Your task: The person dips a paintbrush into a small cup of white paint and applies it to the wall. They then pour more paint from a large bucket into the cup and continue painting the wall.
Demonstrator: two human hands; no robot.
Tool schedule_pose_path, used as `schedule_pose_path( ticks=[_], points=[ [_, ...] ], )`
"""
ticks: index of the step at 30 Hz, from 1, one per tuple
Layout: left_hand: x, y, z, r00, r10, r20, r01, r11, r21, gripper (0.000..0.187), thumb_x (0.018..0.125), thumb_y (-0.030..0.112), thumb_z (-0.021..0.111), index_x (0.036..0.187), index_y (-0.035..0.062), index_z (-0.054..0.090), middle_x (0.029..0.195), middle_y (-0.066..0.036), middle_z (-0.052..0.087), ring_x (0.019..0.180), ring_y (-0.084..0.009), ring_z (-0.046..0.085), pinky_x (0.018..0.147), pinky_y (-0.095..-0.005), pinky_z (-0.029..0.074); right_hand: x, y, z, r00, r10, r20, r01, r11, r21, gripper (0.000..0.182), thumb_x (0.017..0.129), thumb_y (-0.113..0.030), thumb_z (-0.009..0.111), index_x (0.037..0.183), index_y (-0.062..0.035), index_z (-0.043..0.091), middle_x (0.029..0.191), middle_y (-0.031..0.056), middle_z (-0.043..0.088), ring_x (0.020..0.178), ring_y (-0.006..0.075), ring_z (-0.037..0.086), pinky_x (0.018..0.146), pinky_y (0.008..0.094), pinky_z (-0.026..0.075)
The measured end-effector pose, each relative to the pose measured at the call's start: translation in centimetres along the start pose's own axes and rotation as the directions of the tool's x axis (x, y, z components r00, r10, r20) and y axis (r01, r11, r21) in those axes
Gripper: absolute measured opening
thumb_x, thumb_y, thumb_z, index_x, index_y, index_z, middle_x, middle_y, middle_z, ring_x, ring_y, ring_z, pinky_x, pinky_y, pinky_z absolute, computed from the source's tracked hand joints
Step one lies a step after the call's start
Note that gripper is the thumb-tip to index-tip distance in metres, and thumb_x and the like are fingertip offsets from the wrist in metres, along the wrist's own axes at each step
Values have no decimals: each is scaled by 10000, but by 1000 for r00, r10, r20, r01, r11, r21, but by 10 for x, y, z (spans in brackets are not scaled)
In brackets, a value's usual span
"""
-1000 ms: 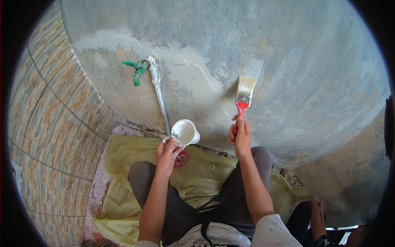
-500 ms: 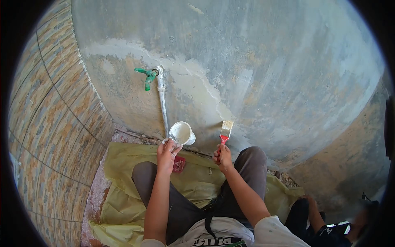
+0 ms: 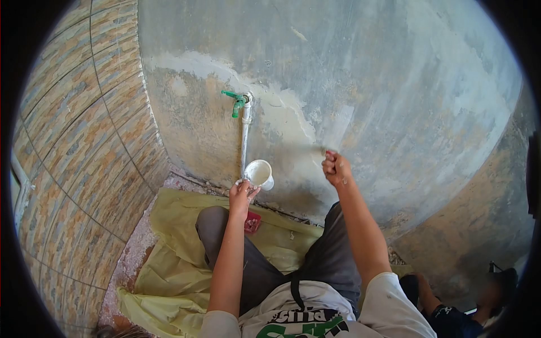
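Note:
My left hand [image 3: 242, 194] grips a small white tub [image 3: 268, 183] by its near side, with its open mouth tilted toward me and whitish material inside. My right hand [image 3: 337, 168] is closed around the red handle of a paintbrush [image 3: 329, 152], raised in front of the wall. The bristle end points left and is smeared by motion, overlapping the pale patch [image 3: 290, 118] on the grey wall [image 3: 389, 112]. Most of the handle is hidden in my fist.
A green tap [image 3: 237, 103] on a white pipe [image 3: 245, 135] stands out from the wall behind the tub. Stone-pattern tiles [image 3: 84, 141] cover the left wall. A yellowish sheet [image 3: 174, 248] and a red container [image 3: 252, 222] lie below. Another person [image 3: 451, 315] sits at lower right.
My right hand has risen and swung the brush from pointing up to pointing left. The tub stays in my left hand. The view has shifted, so the tap sits further right.

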State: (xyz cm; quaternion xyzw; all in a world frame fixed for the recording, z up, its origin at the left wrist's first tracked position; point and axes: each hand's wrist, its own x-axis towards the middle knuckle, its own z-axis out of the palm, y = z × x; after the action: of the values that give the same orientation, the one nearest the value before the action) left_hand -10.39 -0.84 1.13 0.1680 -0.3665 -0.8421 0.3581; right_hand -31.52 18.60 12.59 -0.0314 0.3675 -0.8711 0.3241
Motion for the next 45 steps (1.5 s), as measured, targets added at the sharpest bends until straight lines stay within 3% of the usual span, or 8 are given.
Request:
schedule_pose_path(
  ticks=[4, 9, 12, 18, 25, 33, 40, 45],
  points=[
    [2, 0, -1, 1000, 2, 0, -2, 1000, 29, 99, 918, 90, 512, 914, -8, 518, 791, -40, 524, 737, -127, 554, 786, -363, 567, -38, -67, 95, 953, -209, 218, 252, 948, -192, 68, 890, -95, 419, 851, -77, 471, 594, -21, 319, 438, 69, 254, 361, 216, 162],
    [2, -1, 0, 1000, -13, -8, 13, 997, 71, 114, 918, 99, 514, 927, -14, 522, 795, -39, 525, 732, -127, 554, 768, -353, 568, -93, -153, 214, 679, -544, 493, 714, 645, -272, 174, 901, -165, 439, 770, -52, 427, 546, -28, 292, 427, 72, 259, 378, 235, 169],
    [10, -9, -12, 999, 12, 49, -15, 998, 63, 134, 921, 110, 516, 940, -23, 514, 873, -90, 564, 829, -193, 611, 780, -338, 557, -97, -164, 220, 662, -515, 544, 716, 648, -258, 182, 908, -186, 439, 810, -33, 461, 542, -26, 299, 426, 72, 264, 381, 233, 181],
    [5, -1, -12, 1000, 28, -3, -28, 998, 55, 121, 914, 97, 519, 931, -22, 514, 851, -86, 563, 807, -190, 599, 793, -351, 556, -9, -37, 42, 867, -498, 31, 469, 791, -393, 298, 922, -327, 478, 937, -34, 526, 511, -46, 280, 362, 69, 259, 346, 252, 185],
    [0, -1, -8, 1000, -14, -28, 16, 997, 74, 99, 911, 77, 513, 927, -21, 517, 789, -56, 546, 739, -145, 571, 798, -376, 565, -26, 132, -135, 911, 55, -408, -66, 998, -14, 157, 900, -234, 463, 890, -79, 485, 491, -25, 231, 358, 103, 211, 342, 267, 174],
    [1, -10, -5, 999, -36, 29, 33, 993, 111, 109, 914, 83, 507, 944, -22, 513, 837, -61, 546, 757, -144, 573, 786, -360, 566, -22, 11, -2, 978, -209, 13, 208, 976, 59, 112, 912, -141, 419, 871, -49, 466, 518, -47, 220, 415, 75, 198, 370, 243, 152],
    [5, -8, -11, 1000, -19, -24, 22, 991, 134, 129, 913, 82, 508, 961, -38, 515, 869, -91, 568, 786, -175, 594, 771, -357, 566, -73, -84, 152, 767, -510, 388, 589, 800, -112, 199, 907, -178, 451, 1002, -7, 489, 561, -40, 259, 437, 64, 226, 393, 235, 185],
    [7, -7, -14, 1000, 16, 14, -17, 995, 93, 111, 903, 83, 523, 913, -27, 514, 849, -91, 565, 802, -198, 606, 813, -380, 553, -28, -47, 94, 884, -434, 170, 458, 878, -141, 239, 906, -202, 449, 1017, 5, 497, 527, -42, 249, 401, 70, 238, 371, 243, 192]
  ],
)
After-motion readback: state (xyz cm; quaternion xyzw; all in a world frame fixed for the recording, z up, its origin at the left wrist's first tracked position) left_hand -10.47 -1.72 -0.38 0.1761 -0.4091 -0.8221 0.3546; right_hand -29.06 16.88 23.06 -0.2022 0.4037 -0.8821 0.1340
